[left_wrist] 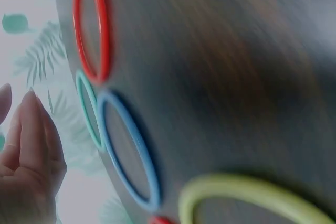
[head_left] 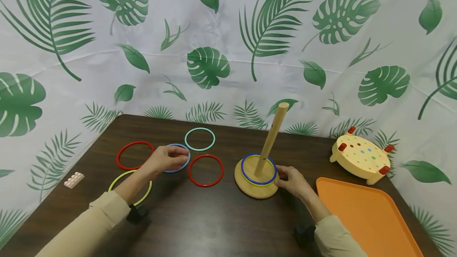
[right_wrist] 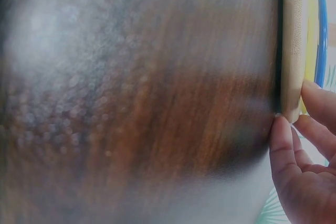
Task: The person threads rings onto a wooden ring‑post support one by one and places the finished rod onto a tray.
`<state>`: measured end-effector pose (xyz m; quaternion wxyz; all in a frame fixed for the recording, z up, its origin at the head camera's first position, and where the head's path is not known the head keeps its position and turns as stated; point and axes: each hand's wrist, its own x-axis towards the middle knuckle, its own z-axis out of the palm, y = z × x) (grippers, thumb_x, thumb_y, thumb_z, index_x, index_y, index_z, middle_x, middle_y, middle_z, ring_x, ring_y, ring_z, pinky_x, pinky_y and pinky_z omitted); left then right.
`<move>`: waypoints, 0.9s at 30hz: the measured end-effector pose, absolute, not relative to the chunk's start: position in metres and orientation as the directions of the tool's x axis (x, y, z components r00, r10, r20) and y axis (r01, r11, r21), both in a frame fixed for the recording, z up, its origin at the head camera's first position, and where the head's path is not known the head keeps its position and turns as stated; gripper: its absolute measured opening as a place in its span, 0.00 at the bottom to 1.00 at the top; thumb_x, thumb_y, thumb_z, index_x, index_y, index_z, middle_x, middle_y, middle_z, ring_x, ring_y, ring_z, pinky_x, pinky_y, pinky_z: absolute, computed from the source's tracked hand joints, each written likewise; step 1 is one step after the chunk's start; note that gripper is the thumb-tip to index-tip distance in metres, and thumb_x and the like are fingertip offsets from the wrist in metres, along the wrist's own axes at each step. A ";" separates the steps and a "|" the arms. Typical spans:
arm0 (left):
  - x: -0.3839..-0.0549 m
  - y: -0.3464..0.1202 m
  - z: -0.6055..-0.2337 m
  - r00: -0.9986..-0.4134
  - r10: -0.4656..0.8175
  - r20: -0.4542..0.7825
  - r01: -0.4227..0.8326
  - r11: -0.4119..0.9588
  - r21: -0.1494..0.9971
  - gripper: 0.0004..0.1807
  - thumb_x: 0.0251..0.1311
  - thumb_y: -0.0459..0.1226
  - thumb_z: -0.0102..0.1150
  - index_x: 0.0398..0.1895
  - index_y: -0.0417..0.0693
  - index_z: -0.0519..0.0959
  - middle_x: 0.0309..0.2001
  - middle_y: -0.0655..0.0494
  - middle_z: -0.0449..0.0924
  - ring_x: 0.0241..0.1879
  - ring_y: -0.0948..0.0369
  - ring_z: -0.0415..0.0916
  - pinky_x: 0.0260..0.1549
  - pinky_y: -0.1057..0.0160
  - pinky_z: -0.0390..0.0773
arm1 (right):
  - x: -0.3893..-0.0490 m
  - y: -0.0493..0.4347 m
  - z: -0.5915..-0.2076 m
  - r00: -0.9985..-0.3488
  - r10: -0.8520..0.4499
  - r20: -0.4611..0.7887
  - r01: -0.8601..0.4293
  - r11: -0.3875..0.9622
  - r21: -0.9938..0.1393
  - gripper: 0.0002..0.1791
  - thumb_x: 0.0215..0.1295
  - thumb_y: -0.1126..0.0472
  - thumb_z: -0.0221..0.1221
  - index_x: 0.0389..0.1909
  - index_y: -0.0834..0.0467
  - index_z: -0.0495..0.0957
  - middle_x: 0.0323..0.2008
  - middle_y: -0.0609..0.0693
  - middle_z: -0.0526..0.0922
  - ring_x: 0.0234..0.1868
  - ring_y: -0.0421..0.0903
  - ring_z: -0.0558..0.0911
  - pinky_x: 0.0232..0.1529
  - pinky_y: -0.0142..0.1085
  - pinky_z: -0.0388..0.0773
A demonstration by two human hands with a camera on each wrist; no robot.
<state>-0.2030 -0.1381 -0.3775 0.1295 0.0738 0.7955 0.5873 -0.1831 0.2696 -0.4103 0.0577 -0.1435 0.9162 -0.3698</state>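
Observation:
My left hand (head_left: 166,160) hovers over a light blue ring (head_left: 189,158), fingers loosely extended. In the left wrist view it holds nothing and stays apart from the same light blue ring (left_wrist: 153,182). My right hand (head_left: 293,179) pinches the edge of a ring stand's round wooden base (head_left: 246,189), thumb on top and fingers at the rim, as the right wrist view shows. From the base rises a wooden post (head_left: 273,136), leaning in the head view. Around its foot lie a dark blue ring (head_left: 242,167) and, beneath it, a yellow ring (head_left: 260,185).
Flat on the dark table lie a teal ring (head_left: 200,129), a red ring (head_left: 206,186), another red ring (head_left: 135,142) and a yellow ring (head_left: 150,188). A pink studded block (head_left: 73,180) sits far left. An orange tray (head_left: 364,213) and an upturned yellow stool (head_left: 362,156) occupy the right.

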 end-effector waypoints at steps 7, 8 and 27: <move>-0.195 -0.183 -0.381 -0.962 0.218 -0.164 -0.081 0.344 0.935 0.26 0.59 0.39 0.62 0.56 0.31 0.72 0.42 0.54 0.81 0.42 0.61 0.80 0.44 0.58 0.82 | -0.184 0.269 -0.411 -0.957 -0.290 -0.003 -0.209 0.697 -0.686 0.27 0.57 0.72 0.60 0.58 0.74 0.68 0.46 0.65 0.80 0.45 0.57 0.80 0.46 0.48 0.79; -0.194 -0.188 -0.381 -0.963 0.213 -0.168 -0.085 0.350 0.933 0.26 0.60 0.40 0.62 0.56 0.30 0.72 0.41 0.55 0.81 0.42 0.60 0.80 0.44 0.58 0.82 | -0.184 0.269 -0.411 -0.957 -0.290 -0.001 -0.211 0.697 -0.686 0.27 0.57 0.72 0.60 0.58 0.74 0.68 0.46 0.65 0.80 0.45 0.58 0.80 0.46 0.48 0.79; -0.175 -0.269 -0.396 -0.975 0.103 -0.199 -0.130 0.460 0.878 0.32 0.58 0.40 0.63 0.57 0.23 0.67 0.38 0.59 0.79 0.35 0.67 0.79 0.37 0.64 0.83 | -0.186 0.271 -0.417 -0.962 -0.274 0.007 -0.200 0.686 -0.700 0.26 0.56 0.71 0.61 0.57 0.74 0.70 0.47 0.66 0.79 0.44 0.57 0.81 0.45 0.47 0.80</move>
